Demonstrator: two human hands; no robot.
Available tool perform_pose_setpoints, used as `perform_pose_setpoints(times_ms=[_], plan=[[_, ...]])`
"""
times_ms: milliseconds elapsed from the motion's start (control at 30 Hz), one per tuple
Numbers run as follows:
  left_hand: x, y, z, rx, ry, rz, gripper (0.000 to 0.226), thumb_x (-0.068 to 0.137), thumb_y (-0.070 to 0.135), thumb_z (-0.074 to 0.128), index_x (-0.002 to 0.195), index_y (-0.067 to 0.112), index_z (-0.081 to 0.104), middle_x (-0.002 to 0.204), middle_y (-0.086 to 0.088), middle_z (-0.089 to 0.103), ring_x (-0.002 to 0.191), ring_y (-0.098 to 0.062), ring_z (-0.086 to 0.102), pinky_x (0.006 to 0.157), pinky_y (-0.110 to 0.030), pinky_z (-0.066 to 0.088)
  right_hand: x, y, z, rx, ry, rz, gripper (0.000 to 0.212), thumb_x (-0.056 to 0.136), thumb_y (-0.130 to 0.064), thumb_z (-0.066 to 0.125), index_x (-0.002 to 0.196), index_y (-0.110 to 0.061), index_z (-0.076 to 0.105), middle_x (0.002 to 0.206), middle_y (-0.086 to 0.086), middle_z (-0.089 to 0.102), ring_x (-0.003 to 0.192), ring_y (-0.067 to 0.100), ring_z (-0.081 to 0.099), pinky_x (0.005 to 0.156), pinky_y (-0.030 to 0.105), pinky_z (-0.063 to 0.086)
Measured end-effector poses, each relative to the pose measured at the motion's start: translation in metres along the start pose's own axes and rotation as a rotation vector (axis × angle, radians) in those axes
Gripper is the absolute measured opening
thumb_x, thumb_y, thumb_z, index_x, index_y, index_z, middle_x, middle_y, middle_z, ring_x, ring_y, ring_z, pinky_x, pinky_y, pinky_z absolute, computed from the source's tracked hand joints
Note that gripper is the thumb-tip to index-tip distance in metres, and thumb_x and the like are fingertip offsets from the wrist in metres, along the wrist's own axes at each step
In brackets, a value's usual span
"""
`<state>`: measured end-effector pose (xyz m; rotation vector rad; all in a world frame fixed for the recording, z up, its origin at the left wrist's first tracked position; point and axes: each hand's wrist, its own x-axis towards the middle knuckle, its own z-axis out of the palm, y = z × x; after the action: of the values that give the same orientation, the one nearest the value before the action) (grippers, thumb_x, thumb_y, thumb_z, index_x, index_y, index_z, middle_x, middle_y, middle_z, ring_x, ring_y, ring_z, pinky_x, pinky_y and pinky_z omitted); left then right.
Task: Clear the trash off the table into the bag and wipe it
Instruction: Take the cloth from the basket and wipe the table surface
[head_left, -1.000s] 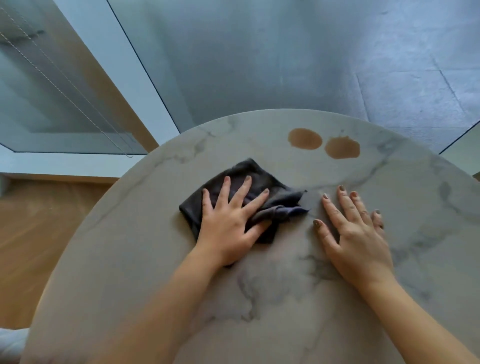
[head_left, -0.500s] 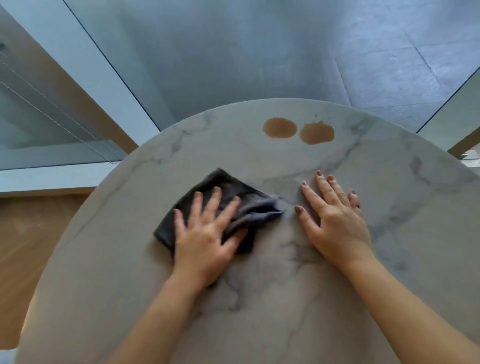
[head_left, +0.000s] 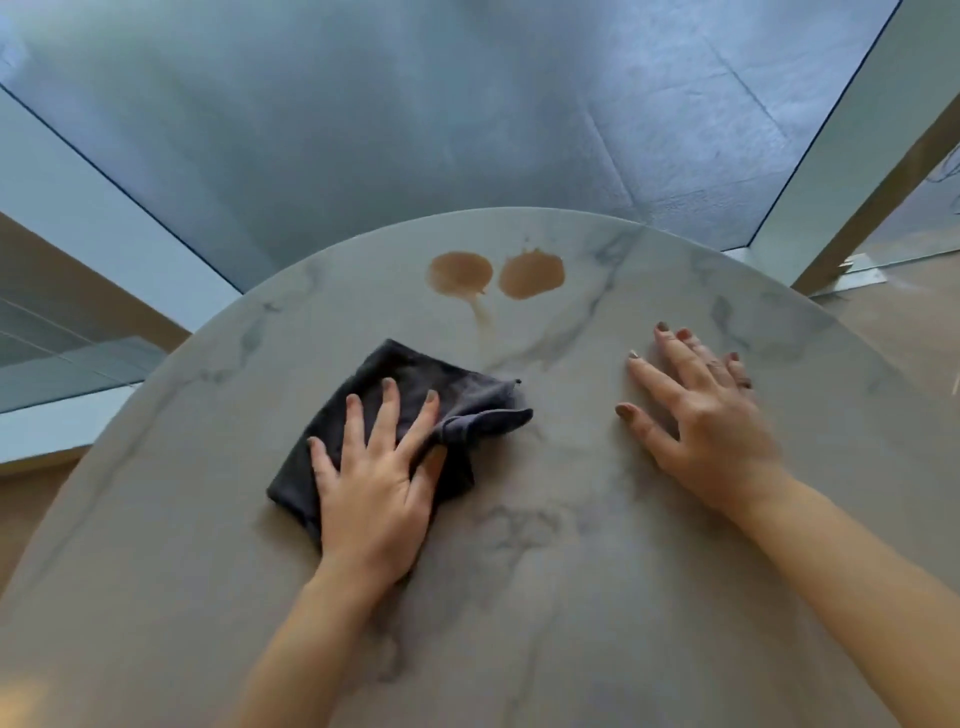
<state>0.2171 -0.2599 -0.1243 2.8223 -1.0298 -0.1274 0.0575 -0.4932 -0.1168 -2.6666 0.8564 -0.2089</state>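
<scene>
A dark grey cloth (head_left: 415, 389) lies folded on the round marble table (head_left: 571, 597), left of centre. My left hand (head_left: 374, 483) presses flat on the cloth with fingers spread and straight. My right hand (head_left: 701, 415) rests flat on the bare tabletop to the right, apart from the cloth. Two brown spill patches (head_left: 460, 273) (head_left: 532, 275) sit near the table's far edge, beyond the cloth. A thin brown streak (head_left: 480, 312) runs from the left patch towards the cloth. No trash or bag is in view.
Grey floor tiles (head_left: 467, 130) lie beyond the table's far edge. A glass panel and wooden floor (head_left: 67, 322) are at the left, a wood-framed glass panel (head_left: 883, 208) at the right.
My right hand has slid rightward, away from the cloth. A brown streak now trails from the left spill patch. The view has tilted up a little.
</scene>
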Motion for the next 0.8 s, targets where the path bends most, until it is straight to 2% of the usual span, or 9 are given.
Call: perform_pose_setpoints(times_ms=[100, 200, 233, 300, 367, 433, 567, 667, 800], plan=[[0.063, -0.037, -0.014, -0.038, 0.046, -0.276, 0.049, 0.093, 0.056, 0.014, 0.142, 0.05, 0.01, 0.156, 0.012, 0.003, 0.144, -0.02, -0.002, 0.11, -0.061, -0.001, 0.004, 0.006, 0.003, -0.013, -0.05, 0.033, 0.073, 0.079, -0.065, 0.013, 0.14, -0.031, 0.035, 0.154, 0.001, 0.019, 0.143, 0.019, 0.014, 0.114, 0.043, 0.007], [0.165, -0.031, -0.021, -0.086, 0.053, -0.498, 0.049, 0.095, 0.055, 0.012, 0.143, 0.046, 0.01, 0.157, 0.005, 0.001, 0.143, -0.033, -0.006, 0.105, -0.069, -0.004, 0.004, 0.006, 0.006, -0.008, -0.039, 0.031, 0.074, 0.078, -0.065, 0.011, 0.141, -0.033, 0.032, 0.155, 0.0, 0.016, 0.143, 0.017, 0.011, 0.114, 0.044, 0.006], [0.188, -0.012, -0.018, -0.088, 0.034, -0.457, 0.049, 0.095, 0.055, 0.012, 0.143, 0.047, 0.01, 0.157, 0.005, 0.0, 0.142, -0.036, -0.007, 0.104, -0.07, -0.004, 0.004, 0.007, 0.007, -0.005, -0.029, 0.031, 0.074, 0.078, -0.065, 0.011, 0.141, -0.033, 0.033, 0.155, 0.0, 0.017, 0.143, 0.017, 0.012, 0.113, 0.044, 0.007], [0.197, 0.038, -0.009, -0.069, -0.012, -0.199, 0.047, 0.096, 0.053, 0.015, 0.142, 0.049, 0.009, 0.157, 0.008, -0.001, 0.142, -0.036, -0.008, 0.103, -0.07, -0.005, 0.003, 0.008, 0.007, -0.008, -0.026, 0.026, 0.073, 0.078, -0.065, 0.013, 0.141, -0.033, 0.034, 0.154, 0.0, 0.019, 0.143, 0.017, 0.013, 0.113, 0.044, 0.008], [0.164, 0.07, 0.001, -0.02, -0.048, 0.109, 0.046, 0.095, 0.053, 0.019, 0.14, 0.052, 0.009, 0.156, 0.013, 0.001, 0.143, -0.031, -0.007, 0.105, -0.067, -0.004, 0.002, 0.009, 0.005, 0.001, -0.033, 0.019, 0.072, 0.079, -0.064, 0.014, 0.14, -0.033, 0.034, 0.154, 0.0, 0.02, 0.143, 0.017, 0.014, 0.113, 0.044, 0.009], [0.109, 0.064, 0.004, 0.011, -0.02, 0.241, 0.048, 0.091, 0.056, 0.02, 0.139, 0.054, 0.013, 0.156, 0.015, 0.003, 0.144, -0.025, -0.005, 0.108, -0.061, -0.004, -0.001, 0.009, 0.005, 0.012, -0.043, -0.004, 0.071, 0.08, -0.064, 0.016, 0.14, -0.032, 0.035, 0.154, 0.0, 0.022, 0.142, 0.018, 0.016, 0.113, 0.045, 0.011], [0.116, 0.002, -0.012, 0.006, 0.014, -0.046, 0.047, 0.093, 0.055, 0.022, 0.139, 0.053, 0.017, 0.156, 0.012, 0.006, 0.144, -0.023, -0.003, 0.11, -0.061, -0.003, 0.002, 0.012, 0.004, 0.029, -0.037, -0.005, 0.071, 0.08, -0.063, 0.016, 0.14, -0.031, 0.036, 0.154, 0.001, 0.022, 0.142, 0.018, 0.016, 0.113, 0.045, 0.011], [0.197, 0.031, -0.017, -0.052, -0.021, -0.259, 0.048, 0.093, 0.057, 0.018, 0.141, 0.05, 0.016, 0.157, 0.008, 0.001, 0.143, -0.033, -0.007, 0.104, -0.07, -0.003, 0.003, 0.012, 0.004, 0.039, -0.035, -0.011, 0.074, 0.078, -0.064, 0.013, 0.141, -0.031, 0.033, 0.155, 0.0, 0.018, 0.143, 0.017, 0.012, 0.113, 0.045, 0.008], [0.176, 0.111, 0.006, -0.028, -0.069, 0.151, 0.046, 0.094, 0.056, 0.021, 0.139, 0.054, 0.015, 0.156, 0.013, 0.002, 0.143, -0.031, -0.006, 0.105, -0.067, -0.005, 0.002, 0.014, 0.004, 0.032, -0.027, -0.016, 0.069, 0.081, -0.063, 0.018, 0.141, -0.031, 0.033, 0.155, 0.0, 0.017, 0.143, 0.017, 0.012, 0.113, 0.044, 0.007]])
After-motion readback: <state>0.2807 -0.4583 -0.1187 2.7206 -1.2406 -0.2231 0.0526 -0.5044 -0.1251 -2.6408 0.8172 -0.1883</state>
